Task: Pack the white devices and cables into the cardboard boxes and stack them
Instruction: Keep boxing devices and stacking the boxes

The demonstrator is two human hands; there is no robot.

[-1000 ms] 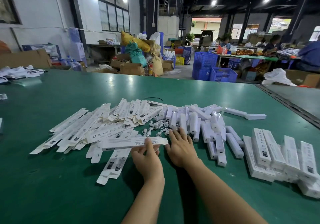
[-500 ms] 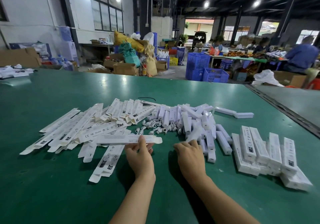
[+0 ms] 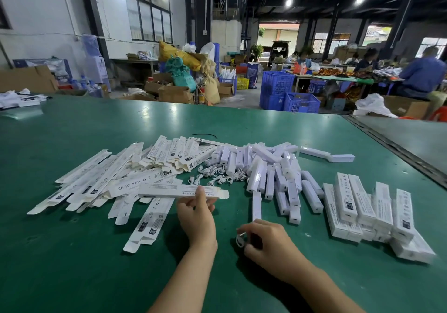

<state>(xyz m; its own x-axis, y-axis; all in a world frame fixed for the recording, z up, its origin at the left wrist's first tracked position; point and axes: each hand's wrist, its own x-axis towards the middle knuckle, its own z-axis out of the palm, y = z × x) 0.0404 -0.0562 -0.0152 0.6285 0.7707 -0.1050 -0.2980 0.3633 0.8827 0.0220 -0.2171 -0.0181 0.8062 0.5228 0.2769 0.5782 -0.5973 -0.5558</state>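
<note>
My left hand [image 3: 197, 218] grips a long opened-up white carton [image 3: 179, 191] held level above the green table [image 3: 72, 264]. My right hand [image 3: 268, 240] has its fingers curled round a white device [image 3: 256, 205] that points away from me, and a small coiled white cable [image 3: 240, 239] sits in the same fingers. Flat unfolded cartons [image 3: 101, 182] lie in a heap at the left. Loose white devices [image 3: 273, 167] and coiled cables [image 3: 217, 176] lie in the middle. Filled boxes [image 3: 367, 211] are piled at the right.
A seam and a second table [image 3: 411, 140] run along the right. Beyond the far table edge stand blue crates [image 3: 287, 94], cardboard boxes [image 3: 174, 92] and sacks. People sit working at a table at the back right.
My right hand has drawn back from the device heap toward me, now holding one device and a cable. My left hand keeps the carton in about the same place.
</note>
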